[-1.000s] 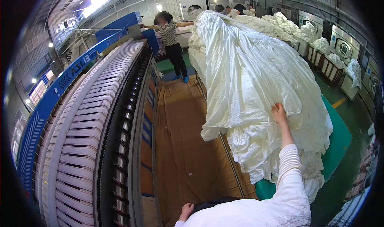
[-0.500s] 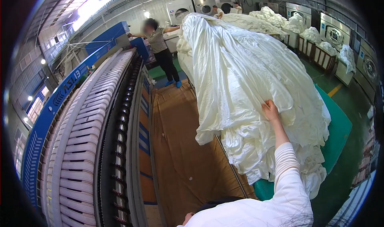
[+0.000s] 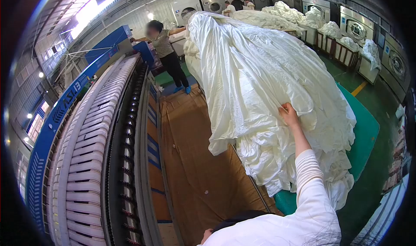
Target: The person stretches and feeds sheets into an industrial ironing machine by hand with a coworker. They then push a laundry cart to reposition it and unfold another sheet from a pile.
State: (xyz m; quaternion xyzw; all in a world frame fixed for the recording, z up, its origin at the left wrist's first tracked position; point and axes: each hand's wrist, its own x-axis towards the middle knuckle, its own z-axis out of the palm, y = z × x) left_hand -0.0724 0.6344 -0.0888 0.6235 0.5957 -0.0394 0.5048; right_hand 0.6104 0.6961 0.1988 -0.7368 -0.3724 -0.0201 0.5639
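Note:
A large heap of white sheets fills the middle of the view, its folds hanging down toward me. My right hand reaches over the near side of the heap. Its fingers are pinched closed on a fold of white sheet. Low at the bottom edge, only a small part of my left hand shows beside my white top; its fingers are hidden. Part of a green surface shows beneath the heap.
On the left runs a long blue-framed ironing machine with pale belts and a roller. Brown cloth covers the floor between. A co-worker stands at the far end, one arm on the heap. Washing machines and loaded carts line the back.
The whole view has shifted slightly, so things sit a little further left and higher. My right hand keeps its hold on the sheet, its fingers slightly shifted.

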